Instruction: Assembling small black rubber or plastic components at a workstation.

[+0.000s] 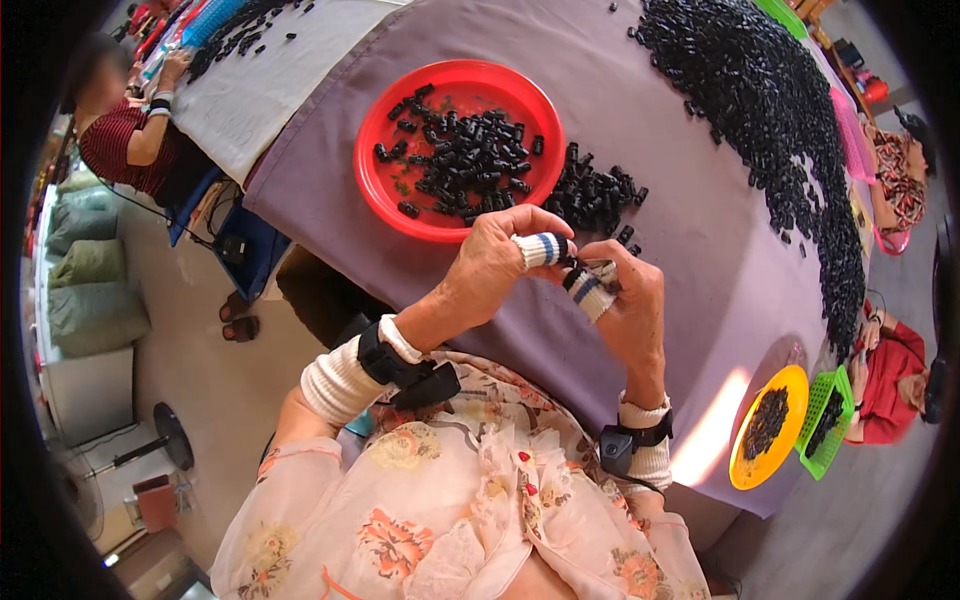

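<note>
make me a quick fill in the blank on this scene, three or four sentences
1. The round tray near the hands holding small black parts is coloured ____.
2. The table is covered with a ____ cloth.
3. The left hand and right hand meet over the table's near ____.
4. The green basket sits beside a ____ round tray.

Missing words: red; purple; edge; yellow

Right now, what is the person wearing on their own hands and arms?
Both hands, left and right, are bare except white fabric finger wraps with blue stripes. Each wrist carries a black strapped device over a white ribbed cuff. The sleeves are sheer with an orange floral print.
</note>
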Tool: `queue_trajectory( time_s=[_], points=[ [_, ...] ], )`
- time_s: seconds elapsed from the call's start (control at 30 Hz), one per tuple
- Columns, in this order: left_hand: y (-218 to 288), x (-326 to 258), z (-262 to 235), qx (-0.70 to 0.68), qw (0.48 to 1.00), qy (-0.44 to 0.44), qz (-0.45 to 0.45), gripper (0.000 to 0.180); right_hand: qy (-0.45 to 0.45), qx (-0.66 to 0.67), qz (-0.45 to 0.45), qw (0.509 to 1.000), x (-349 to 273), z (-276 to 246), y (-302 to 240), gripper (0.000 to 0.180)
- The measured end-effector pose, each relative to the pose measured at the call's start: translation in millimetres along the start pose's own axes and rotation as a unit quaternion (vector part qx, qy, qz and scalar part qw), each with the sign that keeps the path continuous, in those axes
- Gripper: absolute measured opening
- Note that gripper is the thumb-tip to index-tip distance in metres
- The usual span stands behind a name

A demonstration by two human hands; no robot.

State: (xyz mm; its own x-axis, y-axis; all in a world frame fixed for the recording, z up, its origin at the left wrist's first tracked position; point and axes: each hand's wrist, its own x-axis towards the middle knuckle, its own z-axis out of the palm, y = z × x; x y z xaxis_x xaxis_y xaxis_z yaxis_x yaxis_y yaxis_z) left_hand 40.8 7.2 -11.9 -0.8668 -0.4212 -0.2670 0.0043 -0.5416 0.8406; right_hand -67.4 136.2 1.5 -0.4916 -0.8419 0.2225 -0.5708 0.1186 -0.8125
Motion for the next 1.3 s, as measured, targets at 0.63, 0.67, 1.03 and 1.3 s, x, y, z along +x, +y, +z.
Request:
queue_trajectory(
  time_s=[0.63, 0.67, 1.03, 1.3],
  points=[
    [8.3, -3.3, 11.9, 0.055, 0.997, -0.051, 0.007, 0.016, 0.040, 0.138, 0.057, 0.988, -14.1, -10.4, 7.5, 0.017],
    [8.4, -2.1, 12.2, 0.057, 0.997, -0.051, 0.004, 0.016, 0.043, 0.122, 0.035, 0.991, -13.3, -10.6, 7.8, 0.017],
    [5.5, 13.8, -0.8, 0.058, 0.998, -0.014, -0.027, 0.010, 0.016, 0.135, 0.115, 0.984, -16.4, -19.4, 31.5, 0.012],
    [49.8, 27.1, -62.5, 0.241, 0.945, 0.177, 0.135, 0.022, 0.085, 0.004, 0.180, 0.980, -10.9, -38.3, 87.3, 0.015]
  ],
)
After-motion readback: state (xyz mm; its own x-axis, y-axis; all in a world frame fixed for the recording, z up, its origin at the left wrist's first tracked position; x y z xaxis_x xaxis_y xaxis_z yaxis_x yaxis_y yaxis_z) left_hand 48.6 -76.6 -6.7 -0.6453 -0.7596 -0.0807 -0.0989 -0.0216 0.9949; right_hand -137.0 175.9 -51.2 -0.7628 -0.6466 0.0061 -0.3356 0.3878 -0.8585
